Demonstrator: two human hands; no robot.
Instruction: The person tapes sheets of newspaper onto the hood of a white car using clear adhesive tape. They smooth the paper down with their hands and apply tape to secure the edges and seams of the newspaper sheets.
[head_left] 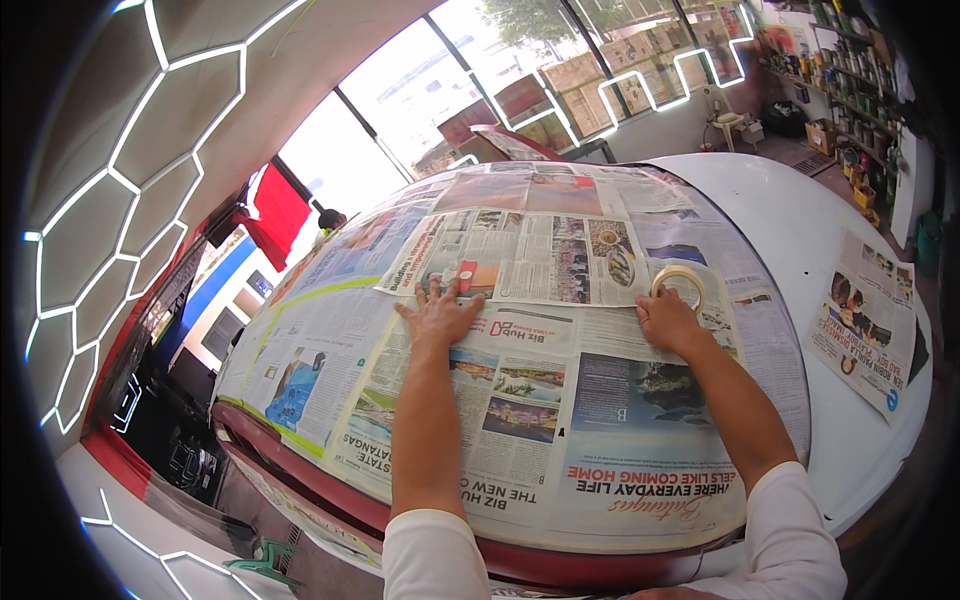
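Observation:
My left hand (pixel 441 318) lies flat with its fingers spread on a newspaper sheet (pixel 540 258), near its lower edge. My right hand (pixel 668 322) grips a roll of masking tape (pixel 682 284) at the right end of that edge, with the knuckles close to the paper. Overlapping newspaper pages cover a curved car surface. Beneath my forearms, a large newspaper page (pixel 520 440) stretches toward the near side. Yellow-green tape (pixel 300 295) runs along paper edges at the left.
On the white car panel (pixel 740 200) at the right rests a loose newspaper sheet (pixel 858 320). Dark red car trim (pixel 300 455) borders the near left. Shelves with cans (pixel 860 85) line the far right wall. Behind the car, at the far left, part of a person (pixel 330 220) shows.

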